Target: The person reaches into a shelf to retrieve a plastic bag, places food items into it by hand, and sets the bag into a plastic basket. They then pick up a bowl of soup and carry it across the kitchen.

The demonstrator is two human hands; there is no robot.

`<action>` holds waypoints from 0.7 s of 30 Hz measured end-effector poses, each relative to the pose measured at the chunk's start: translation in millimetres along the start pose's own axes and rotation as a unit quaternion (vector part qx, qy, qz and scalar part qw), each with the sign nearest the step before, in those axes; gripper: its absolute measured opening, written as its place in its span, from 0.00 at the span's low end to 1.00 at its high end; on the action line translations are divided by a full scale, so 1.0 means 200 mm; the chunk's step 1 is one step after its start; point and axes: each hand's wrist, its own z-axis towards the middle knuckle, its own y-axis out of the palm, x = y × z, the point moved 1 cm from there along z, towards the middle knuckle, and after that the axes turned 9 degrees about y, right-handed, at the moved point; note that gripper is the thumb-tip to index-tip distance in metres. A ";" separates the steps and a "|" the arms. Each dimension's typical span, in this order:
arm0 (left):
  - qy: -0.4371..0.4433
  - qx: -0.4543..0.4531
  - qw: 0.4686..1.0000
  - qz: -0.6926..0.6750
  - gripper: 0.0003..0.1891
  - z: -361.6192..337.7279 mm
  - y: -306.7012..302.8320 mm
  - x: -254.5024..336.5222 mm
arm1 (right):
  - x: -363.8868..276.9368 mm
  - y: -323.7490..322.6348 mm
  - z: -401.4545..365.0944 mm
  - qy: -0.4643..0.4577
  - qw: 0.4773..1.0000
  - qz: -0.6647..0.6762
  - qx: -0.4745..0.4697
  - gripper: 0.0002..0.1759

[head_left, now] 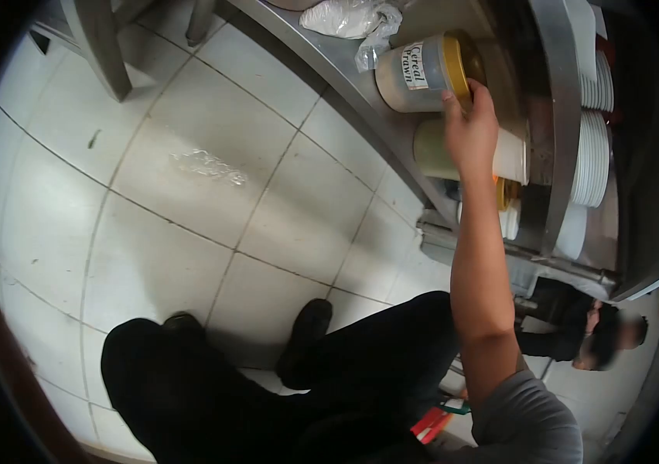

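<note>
My right hand (474, 127) reaches up to a steel shelf (329, 62), its thumb and fingers closed on the edge of a plastic jar's yellow lid (457, 66). The jar (391, 81) is clear with pale contents, and its label (414, 66) reads "Cereal Prawn". In this turned view it appears to lie sideways. Just below my hand is a tub with greenish contents (434, 151), partly covered by my wrist. A whitish container (510, 157) shows on the other side of my wrist. My left hand is out of view.
A clear plastic bag of white stuff (349, 18) sits beside the jar. Stacked white plates (592, 158) fill the neighbouring shelf. Another person (585, 332) is at the lower right. A shiny patch (209, 166) marks the tiled floor (190, 224). Metal legs (97, 46) stand upper left.
</note>
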 end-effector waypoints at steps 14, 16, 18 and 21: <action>-0.370 0.140 0.892 -0.217 0.19 -0.61 0.94 0.42 | -0.16 -0.18 0.26 0.071 0.997 -0.006 0.004 0.25; -0.356 0.140 0.898 -0.217 0.19 -0.55 1.01 0.46 | -0.15 -0.14 0.44 0.089 0.995 0.007 0.032 0.23; -0.319 0.126 0.918 -0.200 0.19 -0.48 1.05 0.45 | -0.08 -0.06 0.69 0.053 0.994 0.056 0.073 0.22; -0.286 0.097 0.939 -0.166 0.19 -0.44 1.06 0.41 | -0.10 -0.02 0.96 0.062 0.994 0.071 0.063 0.22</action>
